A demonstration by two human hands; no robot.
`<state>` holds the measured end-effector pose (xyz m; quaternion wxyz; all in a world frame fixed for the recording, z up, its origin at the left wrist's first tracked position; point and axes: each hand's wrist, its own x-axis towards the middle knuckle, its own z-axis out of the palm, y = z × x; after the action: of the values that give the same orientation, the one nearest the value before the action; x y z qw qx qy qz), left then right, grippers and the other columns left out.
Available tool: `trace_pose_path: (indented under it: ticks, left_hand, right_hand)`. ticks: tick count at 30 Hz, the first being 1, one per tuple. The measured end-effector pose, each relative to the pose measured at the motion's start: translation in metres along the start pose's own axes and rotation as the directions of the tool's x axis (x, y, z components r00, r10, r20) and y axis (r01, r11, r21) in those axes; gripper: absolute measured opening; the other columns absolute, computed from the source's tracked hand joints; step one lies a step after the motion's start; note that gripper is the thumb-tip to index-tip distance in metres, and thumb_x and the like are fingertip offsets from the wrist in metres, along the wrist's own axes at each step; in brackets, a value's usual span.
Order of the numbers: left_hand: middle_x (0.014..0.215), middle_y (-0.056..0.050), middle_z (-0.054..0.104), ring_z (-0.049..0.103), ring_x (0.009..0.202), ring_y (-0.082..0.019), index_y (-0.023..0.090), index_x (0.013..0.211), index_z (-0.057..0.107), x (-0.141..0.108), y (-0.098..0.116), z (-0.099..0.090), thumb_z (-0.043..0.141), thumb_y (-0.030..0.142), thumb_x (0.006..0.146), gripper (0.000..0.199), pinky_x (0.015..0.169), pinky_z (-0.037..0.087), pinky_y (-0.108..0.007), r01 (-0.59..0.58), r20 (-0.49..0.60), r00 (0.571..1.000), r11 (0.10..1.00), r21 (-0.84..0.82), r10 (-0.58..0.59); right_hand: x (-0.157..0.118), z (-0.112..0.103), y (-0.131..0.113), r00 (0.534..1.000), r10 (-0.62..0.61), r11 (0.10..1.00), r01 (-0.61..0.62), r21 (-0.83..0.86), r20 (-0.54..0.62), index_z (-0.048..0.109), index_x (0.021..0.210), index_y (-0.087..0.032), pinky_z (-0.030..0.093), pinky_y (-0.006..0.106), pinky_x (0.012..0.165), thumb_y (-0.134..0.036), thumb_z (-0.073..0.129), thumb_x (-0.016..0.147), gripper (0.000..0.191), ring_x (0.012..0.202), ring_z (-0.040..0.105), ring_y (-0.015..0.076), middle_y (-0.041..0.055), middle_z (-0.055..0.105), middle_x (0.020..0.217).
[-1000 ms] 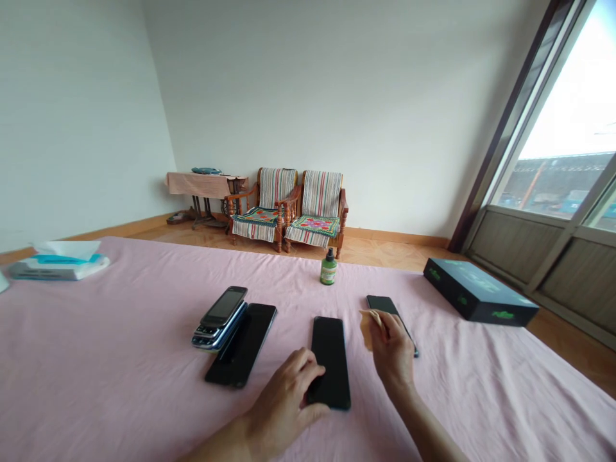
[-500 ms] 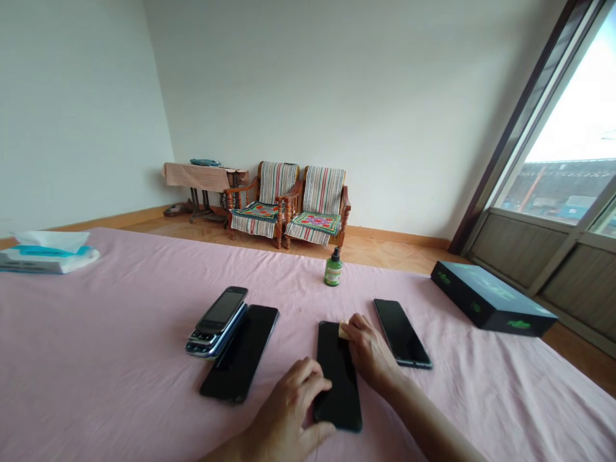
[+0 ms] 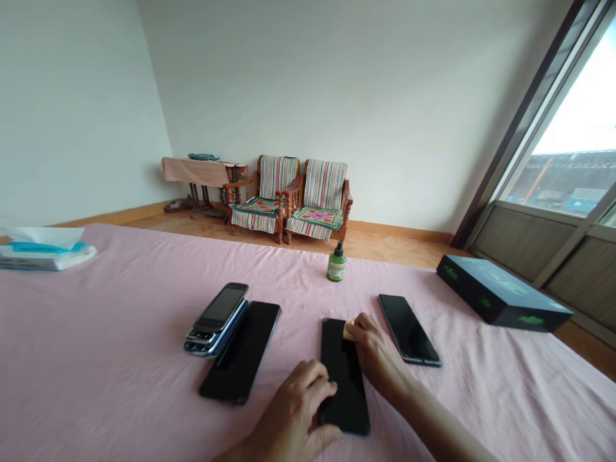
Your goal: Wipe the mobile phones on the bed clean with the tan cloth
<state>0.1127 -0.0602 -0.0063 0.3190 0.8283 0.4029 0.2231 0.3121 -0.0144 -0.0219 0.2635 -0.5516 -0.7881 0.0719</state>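
Observation:
A black smartphone [image 3: 342, 372] lies screen up on the pink cloth in front of me. My left hand [image 3: 299, 407] grips its left side, fingertips and thumb on the near part of the phone. In my right hand [image 3: 373, 346] is a small pale yellow piece of cloth or sponge [image 3: 348, 330], pinched and pressed on the far right corner of the screen. Most of that piece is hidden by the fingers. Right of this hand lies another dark smartphone [image 3: 409, 330]. To the left is a large black phone [image 3: 245, 359], with a small stack of older phones [image 3: 219, 317] resting against or on its edge.
A green spray bottle [image 3: 336, 264] stands behind the phones. At the right is a black box [image 3: 505, 295] with green markings, and at the far left a tissue pack [image 3: 48, 250]. Two wooden armchairs [image 3: 315, 199] stand beyond the pink-covered surface [image 3: 120, 340].
The camera view has shifted slightly. Both hands keep nearly the same places on the phone, and the pale piece stays near the far right corner.

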Motion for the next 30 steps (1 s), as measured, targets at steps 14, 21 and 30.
trace_pose_path:
  ticks: [14, 21, 30]
  left_hand:
    - [0.107, -0.005, 0.056, 0.053, 0.103, -0.022, 0.019, 0.106, 0.065, -0.001, 0.0, 0.001, 0.076, 0.006, 0.065, 0.045, 0.095, 0.043, -0.035, -0.007, -0.017, 1.0, 1.0, -0.014, 0.007]
    - [0.105, -0.005, 0.056, 0.053, 0.102, -0.022, 0.018, 0.102, 0.066, -0.001, 0.003, -0.001, 0.076, 0.005, 0.064, 0.041, 0.094, 0.043, -0.034, -0.004, -0.012, 1.0, 1.0, -0.024, 0.003]
    - [0.107, -0.003, 0.056, 0.053, 0.103, -0.02, 0.02, 0.106, 0.065, -0.005, 0.002, 0.0, 0.075, 0.007, 0.068, 0.042, 0.095, 0.042, -0.031, -0.027, -0.036, 0.999, 0.999, -0.02, 0.026]
  right_hand:
    - [-0.005, -0.003, -0.009, 1.0, -0.007, 1.0, 0.007, -0.022, -0.011, 0.06, 0.078, -0.018, 0.04, 0.028, 0.072, 0.003, 0.037, 0.081, 0.031, 0.081, 0.05, 0.0182, 0.0053, 0.053, 0.084]
    - [-0.019, 0.002, -0.019, 0.999, 0.009, 0.999, -0.008, 0.038, -0.034, 0.059, 0.077, -0.019, 0.04, 0.027, 0.069, 0.007, 0.037, 0.074, 0.034, 0.081, 0.051, 0.0179, 0.0052, 0.054, 0.085]
    - [0.003, 0.001, -0.005, 0.996, 0.007, 1.0, -0.005, 0.03, -0.089, 0.061, 0.073, -0.017, 0.041, 0.029, 0.075, 0.004, 0.039, 0.079, 0.031, 0.085, 0.051, 0.0182, 0.0062, 0.057, 0.086]
